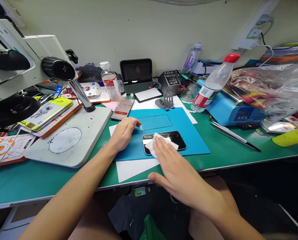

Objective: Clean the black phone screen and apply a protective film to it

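Note:
On a blue mat (191,140) lies a smartphone (180,136) with a dark, glossy screen facing up. My right hand (170,163) presses a white wipe (172,144) onto that screen, fingers together and nearly straight, thumb held apart. Beyond the phone rests a clear, black-edged glass screen protector (156,122). My left hand (125,133) is at the mat's left side with its fingers curled, the fingertips close to the glass's left end. Whether anything is inside those curled fingers is hidden.
A microscope stand base (94,140) stands at left. Behind the mat are another phone (122,110), a metal phone holder (168,101) and a small screen device (136,71). To the right are a red-capped bottle (211,88), tweezers (235,136) and a blue machine (235,110).

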`<state>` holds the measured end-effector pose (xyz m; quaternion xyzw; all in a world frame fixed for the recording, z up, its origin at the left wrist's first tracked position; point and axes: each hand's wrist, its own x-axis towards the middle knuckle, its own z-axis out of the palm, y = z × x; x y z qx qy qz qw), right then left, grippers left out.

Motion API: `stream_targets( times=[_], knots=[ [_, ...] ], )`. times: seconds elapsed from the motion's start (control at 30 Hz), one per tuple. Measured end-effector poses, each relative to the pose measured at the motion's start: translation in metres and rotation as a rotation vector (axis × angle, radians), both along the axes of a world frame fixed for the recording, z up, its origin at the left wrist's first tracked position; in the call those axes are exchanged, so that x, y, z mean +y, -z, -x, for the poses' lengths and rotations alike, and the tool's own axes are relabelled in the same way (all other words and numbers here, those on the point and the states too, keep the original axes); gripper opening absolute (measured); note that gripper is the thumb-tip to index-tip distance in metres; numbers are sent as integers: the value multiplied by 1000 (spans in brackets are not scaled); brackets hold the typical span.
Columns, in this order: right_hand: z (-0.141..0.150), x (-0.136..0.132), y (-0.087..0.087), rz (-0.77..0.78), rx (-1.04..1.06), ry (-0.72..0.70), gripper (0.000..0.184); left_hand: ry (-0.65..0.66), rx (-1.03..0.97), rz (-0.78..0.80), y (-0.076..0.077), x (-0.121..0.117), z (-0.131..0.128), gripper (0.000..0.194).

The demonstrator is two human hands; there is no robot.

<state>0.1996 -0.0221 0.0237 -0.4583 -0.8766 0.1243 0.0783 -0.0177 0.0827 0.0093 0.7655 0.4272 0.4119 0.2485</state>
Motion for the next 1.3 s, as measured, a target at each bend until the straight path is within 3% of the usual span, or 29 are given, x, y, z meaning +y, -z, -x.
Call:
stream_targets(
  times=[0.1, 0.2, 0.33, 0.5, 0.6, 0.73, 0.87, 1.0, 1.07, 1.13, 1.23, 1.3],
  knots=[
    [4, 18, -1, 16, -9, 101, 97, 9, 7, -10, -1, 1, -1, 52],
    [37, 30, 3, -5, 34, 163, 104, -9, 6, 9, -1, -1, 0, 52],
    [57, 18, 10, -63, 80, 249, 100, -25, -8, 40, 0, -3, 2, 53],
    [-1, -13, 12, -52, 41, 171, 92, -21, 14, 69, -1, -3, 1, 54],
    [-24, -17, 13, -84, 7, 268, 93, -21, 41, 77, -2, -3, -1, 56],
    [13, -18, 15, -69, 44, 382, 107, -35, 42, 81, -1, -2, -1, 57],
    [49, -17, 14, -60, 142, 227, 103, -57, 19, 84, 2, -4, 2, 59],
    [6, -15, 11, -67, 158, 44, 92, -81, 44, 74, 1, -6, 4, 62],
    [-23, -17, 9, -58, 119, 77, 90, -77, 58, 74, 0, -6, 3, 62],
    [-32, -19, 8, -47, 69, 185, 92, -62, 66, 74, -1, -6, 2, 62],
    [-2, -20, 9, -52, 38, 380, 103, -53, 73, 78, 0, -5, 0, 61],
    [29, -19, 11, -64, 79, 372, 106, -59, 63, 81, 1, -5, 0, 61]
  ],
)
